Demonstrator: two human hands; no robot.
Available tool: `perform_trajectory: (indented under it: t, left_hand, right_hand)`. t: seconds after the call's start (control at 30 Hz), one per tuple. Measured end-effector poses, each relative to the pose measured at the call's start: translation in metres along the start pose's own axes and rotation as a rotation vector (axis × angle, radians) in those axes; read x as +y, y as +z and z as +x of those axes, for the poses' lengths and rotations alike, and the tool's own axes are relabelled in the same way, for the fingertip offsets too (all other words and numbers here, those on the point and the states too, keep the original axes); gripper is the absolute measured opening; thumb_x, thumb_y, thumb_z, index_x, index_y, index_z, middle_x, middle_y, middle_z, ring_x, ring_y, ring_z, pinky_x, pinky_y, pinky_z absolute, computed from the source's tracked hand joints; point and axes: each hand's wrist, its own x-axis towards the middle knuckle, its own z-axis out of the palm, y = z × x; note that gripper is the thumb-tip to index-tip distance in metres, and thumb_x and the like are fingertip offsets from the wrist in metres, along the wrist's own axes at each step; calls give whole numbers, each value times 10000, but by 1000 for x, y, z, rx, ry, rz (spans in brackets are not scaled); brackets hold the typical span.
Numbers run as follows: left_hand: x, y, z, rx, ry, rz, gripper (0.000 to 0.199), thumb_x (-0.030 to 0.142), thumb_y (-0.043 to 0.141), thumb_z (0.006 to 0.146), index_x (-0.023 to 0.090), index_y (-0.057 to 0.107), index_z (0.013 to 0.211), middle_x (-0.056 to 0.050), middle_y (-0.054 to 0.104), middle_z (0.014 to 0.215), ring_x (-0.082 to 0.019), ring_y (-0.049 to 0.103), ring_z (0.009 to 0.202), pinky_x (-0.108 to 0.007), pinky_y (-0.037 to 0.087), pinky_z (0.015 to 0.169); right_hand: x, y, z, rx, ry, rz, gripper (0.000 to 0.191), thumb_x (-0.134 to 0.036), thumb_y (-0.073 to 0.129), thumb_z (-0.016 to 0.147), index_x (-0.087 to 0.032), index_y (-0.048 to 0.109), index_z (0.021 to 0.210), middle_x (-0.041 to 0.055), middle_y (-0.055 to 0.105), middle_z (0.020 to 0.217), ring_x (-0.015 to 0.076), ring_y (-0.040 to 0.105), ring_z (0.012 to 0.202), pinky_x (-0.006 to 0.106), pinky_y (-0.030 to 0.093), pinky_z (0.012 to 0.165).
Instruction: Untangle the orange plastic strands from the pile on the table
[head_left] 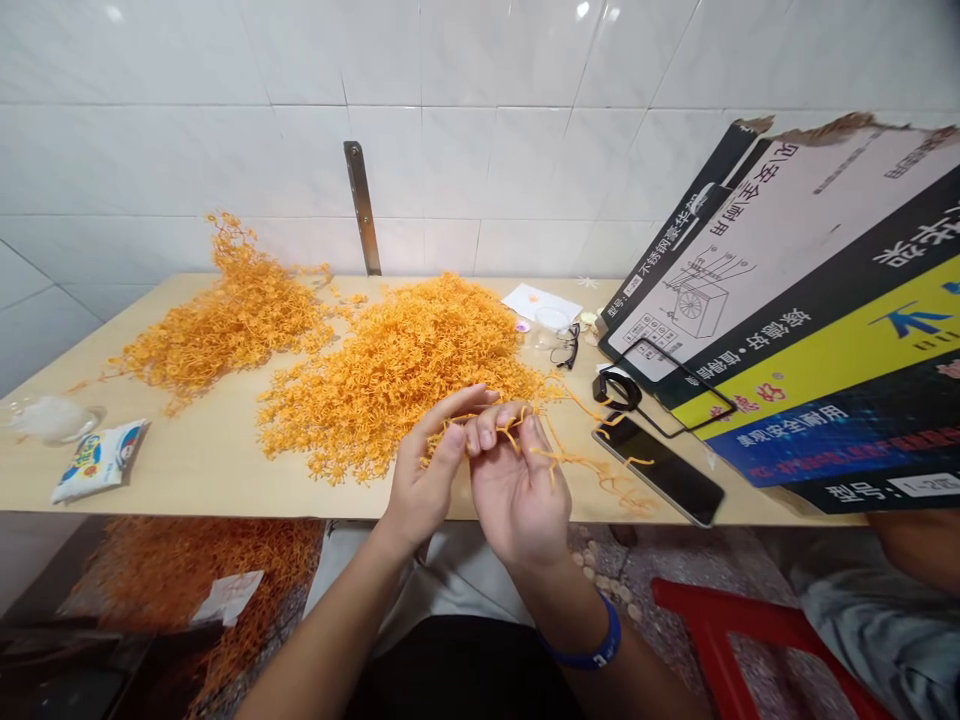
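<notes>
Both my hands meet over the front edge of the table, before a big heap of small orange plastic flowers [420, 350]. My right hand [521, 500], palm up, pinches a thin branching orange plastic sprig [553, 455] between thumb and curled fingers. Its stems stick out to the right. My left hand [424, 485] touches the right fingertips, its thumb bent in towards its fingers. What lies between the left fingers is mostly hidden. More loose orange stems [619, 485] lie on the table beside the right hand.
A second orange heap [225, 320] is at the left, near a white packet [99, 462]. A black phone [660, 470], glasses [568, 347] and a black-framed loop [671, 390] lie right. Printed cardboard [810, 300] stands there. Below are orange pieces [202, 560] and a red stool [750, 625].
</notes>
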Motion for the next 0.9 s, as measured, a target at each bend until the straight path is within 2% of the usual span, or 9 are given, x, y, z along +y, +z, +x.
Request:
perform_trajectory:
  t: [0.1, 0.3, 0.37, 0.47, 0.5, 0.57, 0.67, 0.77, 0.9]
  left_hand:
    - [4, 2, 1, 15, -74, 61, 355, 399, 429, 976, 193, 699, 1080, -97, 705, 1155, -224, 647, 1101, -380, 497, 994]
    - [7, 4, 7, 147, -89, 133, 389, 429, 433, 970, 167, 680, 823, -75, 733, 817, -161, 684, 754, -267, 546, 688]
    - [4, -12, 16, 291, -102, 157, 402, 482, 448, 950, 166, 624, 774, -37, 667, 630, -137, 634, 574, -247, 520, 569]
    - [-3, -49, 32, 649, -46, 221, 389, 513, 457, 931, 187, 527, 731, 51, 466, 436, -95, 446, 367, -202, 375, 395]
    - [-5, -60, 36, 685, -31, 270, 364, 486, 450, 939, 191, 516, 735, 65, 418, 427, -90, 399, 358, -199, 329, 381]
    - [-6, -74, 43, 589, -50, 426, 321, 421, 439, 946, 190, 525, 740, 61, 394, 464, -86, 361, 385, -207, 274, 392]
    - [0, -76, 51, 381, -132, 712, 246, 376, 477, 910, 186, 562, 779, 37, 463, 582, -80, 352, 435, -227, 266, 439]
    - [9, -78, 64, 371, -193, 922, 261, 439, 557, 845, 199, 579, 943, 23, 532, 688, -98, 394, 479, -248, 312, 499]
    - [8, -105, 92, 323, -253, 1047, 540, 559, 619, 768, 185, 550, 1153, -42, 602, 857, -200, 551, 717, -312, 430, 680]
  right_hand:
    - [0, -1, 0, 6, -37, -21, 278, -404, 496, 920, -236, 546, 704, -6, 396, 660, 160, 412, 648, 301, 428, 677]
    - [2, 0, -7, -41, -97, -56, 314, -378, 521, 932, -221, 513, 660, -36, 322, 580, 141, 322, 565, 308, 387, 643]
    - [-4, 0, -13, -33, -138, -105, 349, -386, 546, 920, -220, 491, 618, -44, 303, 556, 136, 304, 536, 320, 390, 642]
    - [-24, -5, -17, 21, -214, -105, 352, -335, 559, 920, -219, 479, 596, -59, 235, 523, 127, 260, 502, 311, 398, 641]
    - [-31, -8, -16, 46, -222, -86, 341, -319, 543, 930, -220, 483, 609, -61, 216, 528, 126, 249, 500, 299, 395, 630]
    - [-42, -13, -11, 82, -198, -43, 322, -308, 507, 949, -219, 488, 640, -60, 203, 550, 126, 237, 505, 276, 387, 599]
    - [-48, -19, 0, 80, -154, 44, 269, -283, 503, 948, -217, 490, 687, -58, 218, 591, 122, 260, 520, 256, 409, 612]
    - [-48, -22, 8, 97, -127, 117, 206, -273, 504, 943, -219, 511, 745, -53, 276, 632, 114, 334, 557, 255, 451, 704]
    - [-46, -24, 11, 124, -70, 62, 181, -335, 527, 922, -229, 539, 776, -41, 347, 664, 121, 401, 604, 274, 466, 765]
